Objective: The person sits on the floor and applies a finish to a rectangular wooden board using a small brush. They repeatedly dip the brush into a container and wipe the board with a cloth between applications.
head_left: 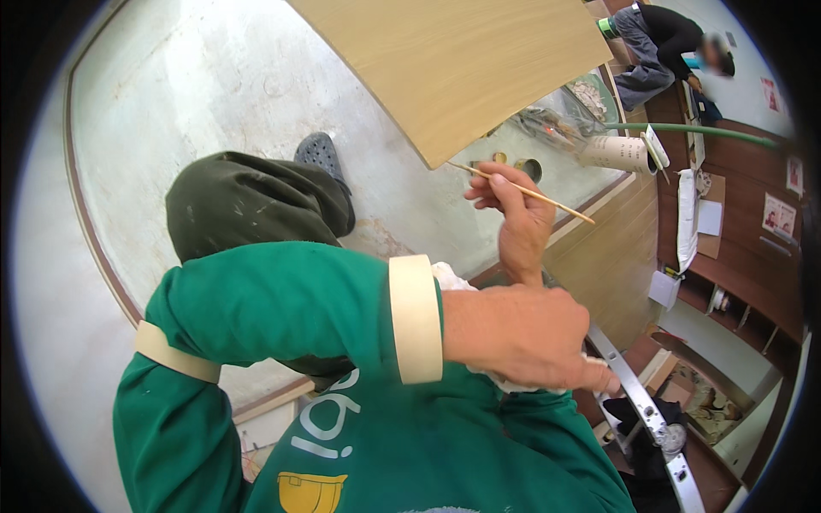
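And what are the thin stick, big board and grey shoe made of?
The thin stick looks like smooth wood or bamboo: it's tan. The big board seems wood, or painted like it: streaky, slightly shiny. The grey shoe is probably matte foam or rubber, moulded with holes.

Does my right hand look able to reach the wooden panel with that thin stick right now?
Probably yes: the right hand grips the thin stick, whose tip points close to the nearest corner of the wooden panel, and nothing visible blocks the gap.
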The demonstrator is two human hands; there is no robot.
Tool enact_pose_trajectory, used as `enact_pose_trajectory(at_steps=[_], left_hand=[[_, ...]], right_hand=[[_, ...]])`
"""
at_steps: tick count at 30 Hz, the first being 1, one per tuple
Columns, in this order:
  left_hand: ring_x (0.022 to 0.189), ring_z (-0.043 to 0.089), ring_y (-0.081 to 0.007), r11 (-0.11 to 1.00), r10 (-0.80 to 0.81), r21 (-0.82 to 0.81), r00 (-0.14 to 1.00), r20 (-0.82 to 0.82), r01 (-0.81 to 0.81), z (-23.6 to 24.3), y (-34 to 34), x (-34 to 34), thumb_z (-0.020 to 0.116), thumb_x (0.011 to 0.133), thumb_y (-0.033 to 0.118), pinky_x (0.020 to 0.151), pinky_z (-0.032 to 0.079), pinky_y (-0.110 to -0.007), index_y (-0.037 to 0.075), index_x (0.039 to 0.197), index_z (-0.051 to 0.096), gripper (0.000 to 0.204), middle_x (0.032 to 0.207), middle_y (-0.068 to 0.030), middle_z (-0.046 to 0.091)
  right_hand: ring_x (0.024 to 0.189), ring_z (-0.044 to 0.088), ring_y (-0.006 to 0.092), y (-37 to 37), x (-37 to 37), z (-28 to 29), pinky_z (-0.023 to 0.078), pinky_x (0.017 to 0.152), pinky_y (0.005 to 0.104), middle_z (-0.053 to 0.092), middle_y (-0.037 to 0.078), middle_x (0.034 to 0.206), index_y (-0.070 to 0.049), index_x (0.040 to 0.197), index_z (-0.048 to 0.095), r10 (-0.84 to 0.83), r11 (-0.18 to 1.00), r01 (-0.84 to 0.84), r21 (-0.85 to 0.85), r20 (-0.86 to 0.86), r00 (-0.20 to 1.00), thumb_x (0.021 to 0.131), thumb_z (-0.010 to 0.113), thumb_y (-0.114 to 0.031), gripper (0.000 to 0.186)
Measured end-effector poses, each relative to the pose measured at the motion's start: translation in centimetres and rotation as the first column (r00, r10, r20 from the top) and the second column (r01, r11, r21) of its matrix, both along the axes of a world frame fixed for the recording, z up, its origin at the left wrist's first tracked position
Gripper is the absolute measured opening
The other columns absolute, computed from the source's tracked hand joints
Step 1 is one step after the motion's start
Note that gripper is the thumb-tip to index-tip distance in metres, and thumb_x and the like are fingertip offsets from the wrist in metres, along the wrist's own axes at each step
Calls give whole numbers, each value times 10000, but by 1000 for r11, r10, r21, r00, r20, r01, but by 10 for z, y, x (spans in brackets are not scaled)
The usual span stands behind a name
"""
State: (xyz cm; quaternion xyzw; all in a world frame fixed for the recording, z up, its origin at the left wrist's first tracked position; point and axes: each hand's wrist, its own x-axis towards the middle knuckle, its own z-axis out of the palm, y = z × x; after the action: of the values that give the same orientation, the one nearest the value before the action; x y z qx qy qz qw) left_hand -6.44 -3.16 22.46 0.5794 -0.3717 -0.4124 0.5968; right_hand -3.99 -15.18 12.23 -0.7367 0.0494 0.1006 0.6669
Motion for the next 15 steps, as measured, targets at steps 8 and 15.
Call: enact_pose_trajectory(at_steps=[8,15], left_hand=[[762,621,-242,996,92,30,976,-199,-87,-8,-10,7,390,998,689,709,495,-364,-129,826,607,863,772,-177,638],[698,645,-193,943,332,177,814,-477,-281,-45,-37,2,555,966,578,630,519,-334,-47,1065,658,642,818,-128,677]], right_hand=[[772,684,172,-86,-44,29,524,708,276,722,111,911,32,1111,710,-352,936,351,28,51,935,965,595,-102,230],[800,687,178,-148,-105,26,521,706,272,711,115,932,40,1132,696,-439,898,437,44,127,889,975,575,-97,240]])
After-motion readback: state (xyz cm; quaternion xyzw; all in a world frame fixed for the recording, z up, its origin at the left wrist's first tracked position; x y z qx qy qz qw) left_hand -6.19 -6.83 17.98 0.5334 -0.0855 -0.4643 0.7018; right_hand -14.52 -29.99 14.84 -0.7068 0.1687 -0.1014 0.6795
